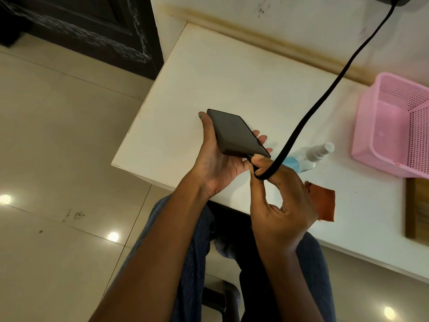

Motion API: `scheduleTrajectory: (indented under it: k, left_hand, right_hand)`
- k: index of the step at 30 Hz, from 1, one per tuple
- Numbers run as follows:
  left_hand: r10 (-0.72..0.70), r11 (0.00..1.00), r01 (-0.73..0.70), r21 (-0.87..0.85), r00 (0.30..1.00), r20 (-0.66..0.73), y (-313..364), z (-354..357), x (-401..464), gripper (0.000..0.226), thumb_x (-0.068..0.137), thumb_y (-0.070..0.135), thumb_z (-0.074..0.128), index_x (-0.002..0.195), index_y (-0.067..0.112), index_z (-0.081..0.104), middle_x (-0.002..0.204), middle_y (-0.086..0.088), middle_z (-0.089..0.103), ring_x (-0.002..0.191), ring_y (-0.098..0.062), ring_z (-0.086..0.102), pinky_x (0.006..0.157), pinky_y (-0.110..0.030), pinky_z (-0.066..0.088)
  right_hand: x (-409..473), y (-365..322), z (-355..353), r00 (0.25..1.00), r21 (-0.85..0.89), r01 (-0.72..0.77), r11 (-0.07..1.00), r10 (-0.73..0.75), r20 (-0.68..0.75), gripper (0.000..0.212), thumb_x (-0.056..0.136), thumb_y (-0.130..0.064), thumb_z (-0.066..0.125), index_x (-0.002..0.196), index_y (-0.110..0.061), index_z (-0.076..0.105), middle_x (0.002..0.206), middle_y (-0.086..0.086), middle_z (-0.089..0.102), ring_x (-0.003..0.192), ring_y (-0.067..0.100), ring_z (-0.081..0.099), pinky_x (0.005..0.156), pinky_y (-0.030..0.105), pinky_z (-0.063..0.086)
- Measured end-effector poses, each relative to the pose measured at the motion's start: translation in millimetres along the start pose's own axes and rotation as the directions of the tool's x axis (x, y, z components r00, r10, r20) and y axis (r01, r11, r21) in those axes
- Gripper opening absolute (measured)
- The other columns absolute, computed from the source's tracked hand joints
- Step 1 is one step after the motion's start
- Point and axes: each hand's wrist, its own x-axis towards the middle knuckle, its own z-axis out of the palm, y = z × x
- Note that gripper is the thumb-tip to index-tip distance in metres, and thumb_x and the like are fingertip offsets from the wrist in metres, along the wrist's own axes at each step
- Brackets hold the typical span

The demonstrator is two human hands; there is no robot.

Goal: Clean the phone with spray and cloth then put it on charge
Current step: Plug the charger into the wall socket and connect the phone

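Up above the near left corner of the white tabletop (232,73), the head camera shows a black phone (236,134) held clear of the surface, tilted, its dark face up. The left hand (218,159) cradles it from below: the thumb lies along the phone's left edge and the fingers (261,138) curl up round its right edge, grasping it. At the phone's near end the right hand (281,196) pinches the plug of a thick black charging cable (334,82) between thumb and forefinger, the plug meeting the phone's bottom edge; whether it is fully seated cannot be told. From there the cable loops over the right forefinger and rises to a dark adapter (392,0) at the top edge of the frame.

Just beyond the right hand, a clear spray bottle (311,155) with blue liquid lies on its side on the tabletop. An orange cloth (323,203) lies near the tabletop's front edge, partly hidden by the right hand. A pink perforated basket (394,126) stands at the far right, with a wooden board (416,208) in front of it. Below, blue-clad knees (197,240) and a glossy tiled floor (58,135) are visible.
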Motion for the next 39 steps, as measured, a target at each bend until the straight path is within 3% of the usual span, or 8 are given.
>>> scheduleTrajectory:
  k: [6,12,15,19,26,31,36,39]
  left_hand:
    - [0.002,1.000,-0.002,0.004,1.000,-0.016,0,0,0,0.096,0.084,0.076,0.014,0.147,0.005,0.030,0.122,-0.020,0.046,0.099,-0.031,0.057,0.074,-0.042,0.060]
    - [0.001,1.000,-0.001,0.017,1.000,-0.026,0,0,1,0.094,0.085,0.075,0.015,0.146,0.006,0.032,0.121,-0.019,0.046,0.097,-0.030,0.057,0.077,-0.043,0.059]
    - [0.010,1.000,-0.010,0.006,0.999,-0.037,-1,-2,3,0.088,0.088,0.072,0.019,0.146,0.008,0.033,0.121,-0.018,0.046,0.095,-0.027,0.058,0.089,-0.047,0.050]
    - [0.004,1.000,-0.005,-0.011,0.998,-0.057,-2,-2,3,0.078,0.090,0.070,0.024,0.137,0.011,0.042,0.120,-0.017,0.048,0.093,-0.028,0.059,0.089,-0.047,0.049]
    - [-0.016,0.999,0.013,-0.036,0.997,-0.079,-2,-1,2,0.081,0.090,0.068,0.028,0.144,0.008,0.036,0.118,-0.018,0.049,0.091,-0.029,0.059,0.092,-0.048,0.047]
    - [0.028,0.996,-0.036,-0.079,0.994,-0.102,-1,-2,2,0.074,0.092,0.064,0.031,0.143,0.011,0.040,0.127,-0.018,0.056,0.099,-0.030,0.063,0.074,-0.044,0.060]
    - [0.059,0.986,-0.065,-0.156,0.997,-0.044,0,-5,3,0.071,0.091,0.066,0.032,0.139,0.015,0.047,0.132,-0.016,0.058,0.107,-0.033,0.064,0.085,-0.057,0.054]
    - [0.091,0.978,-0.097,-0.183,0.995,-0.041,1,-10,6,0.078,0.088,0.073,0.027,0.135,0.015,0.051,0.131,-0.014,0.059,0.109,-0.033,0.063,0.090,-0.057,0.050]
  right_hand:
    - [2,-1,1,0.999,0.017,0.015,1.000,-0.016,0.030,0.033,0.074,0.005,0.073,0.098,-0.012,0.057,0.090,-0.001,0.063,0.089,0.011,0.060,0.087,0.010,0.043]
    - [1,-1,1,0.999,-0.008,0.013,1.000,-0.013,0.032,0.033,0.075,0.004,0.072,0.097,-0.013,0.055,0.088,-0.002,0.062,0.088,0.010,0.058,0.086,0.007,0.041]
    - [0,1,2,0.999,-0.027,0.006,1.000,-0.005,0.047,0.025,0.075,0.003,0.072,0.093,-0.009,0.059,0.082,0.009,0.068,0.082,0.016,0.061,0.081,0.014,0.045]
    - [0,3,2,1.000,-0.139,0.006,0.990,-0.003,0.022,0.010,0.070,0.000,0.075,0.074,-0.001,0.066,0.071,0.010,0.066,0.076,0.013,0.051,0.069,0.028,0.044]
    - [-2,3,6,0.999,-0.164,0.034,0.986,-0.035,-0.004,0.024,0.070,-0.003,0.077,0.075,-0.012,0.055,0.060,0.006,0.059,0.068,0.011,0.042,0.060,0.030,0.043]
    - [-4,8,6,0.991,-0.073,-0.120,0.990,0.124,0.043,0.015,0.075,-0.007,0.073,0.082,-0.011,0.060,0.065,0.000,0.057,0.063,0.008,0.044,0.061,0.022,0.042]
    - [-5,1,12,0.948,0.096,-0.305,0.947,0.292,0.128,0.010,0.083,-0.019,0.063,0.088,-0.019,0.054,0.079,-0.006,0.054,0.069,0.011,0.051,0.059,0.017,0.043]
    - [-9,1,15,0.833,0.184,-0.542,0.820,0.496,0.244,0.009,0.088,-0.026,0.057,0.085,-0.021,0.051,0.072,-0.005,0.054,0.066,0.011,0.054,0.058,0.013,0.044]
